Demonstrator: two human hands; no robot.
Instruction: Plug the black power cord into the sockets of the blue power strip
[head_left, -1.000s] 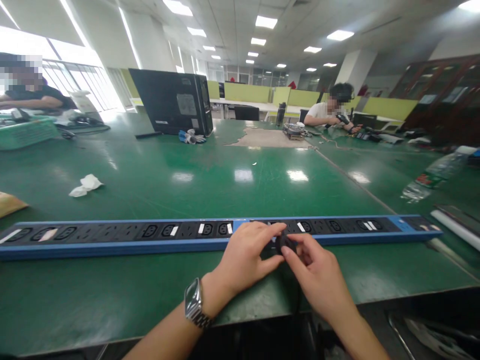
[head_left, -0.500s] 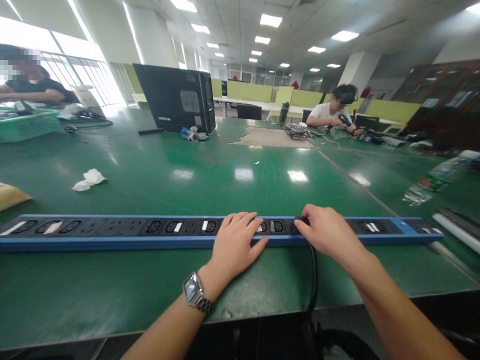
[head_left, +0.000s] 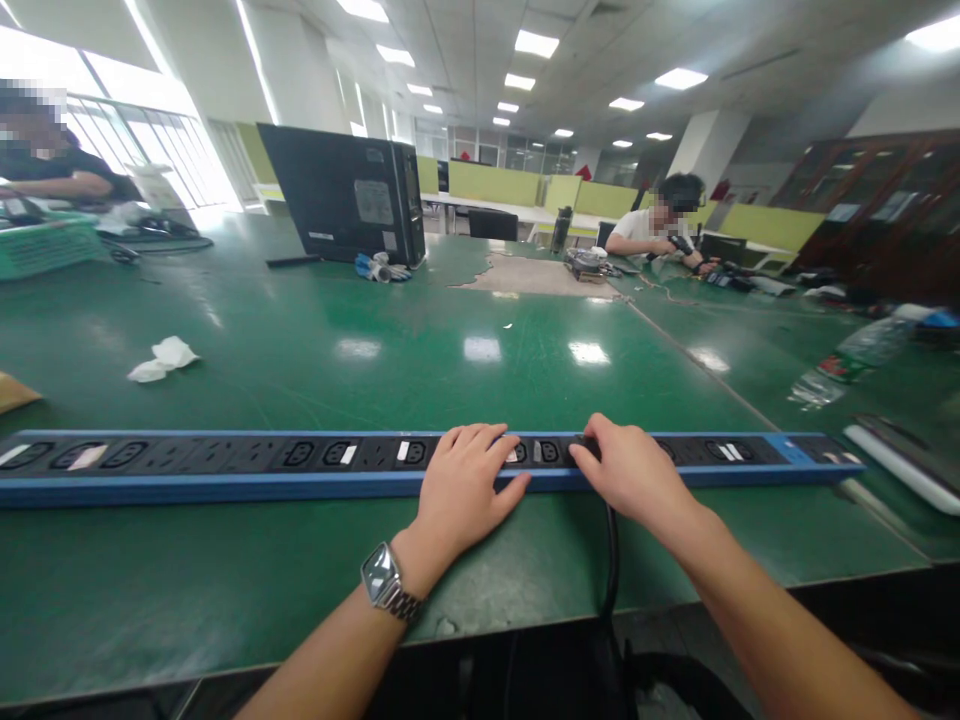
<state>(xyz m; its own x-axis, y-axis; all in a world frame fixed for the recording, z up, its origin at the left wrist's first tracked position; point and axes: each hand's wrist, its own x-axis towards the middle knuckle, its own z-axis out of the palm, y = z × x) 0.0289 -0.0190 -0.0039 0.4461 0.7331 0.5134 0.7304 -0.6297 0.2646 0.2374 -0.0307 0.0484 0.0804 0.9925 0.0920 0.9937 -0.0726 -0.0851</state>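
A long blue-and-black power strip (head_left: 247, 484) lies across the green table, its sockets facing up and some marked with white stickers. My left hand (head_left: 469, 490), with a watch (head_left: 386, 578) on its wrist, rests flat over the strip's middle, fingers spread. Just right of it, my right hand (head_left: 630, 465) grips a black plug (head_left: 583, 443) at a socket; the fingers hide most of the plug, and I cannot tell how deep it sits. From under this hand a thick black power cord (head_left: 613, 560) runs down over the table's front edge.
Crumpled tissue (head_left: 166, 357) lies at left. A computer tower (head_left: 352, 200) with gloves (head_left: 382, 267) beside it stands behind. A plastic bottle (head_left: 855, 360) lies at right. One person (head_left: 660, 220) works at back right, another (head_left: 60, 165) at far left beside a green basket (head_left: 49, 245).
The whole view has shifted slightly, with things appearing a little further left. Both hands keep their places on the power strip, and the right still grips the plug.
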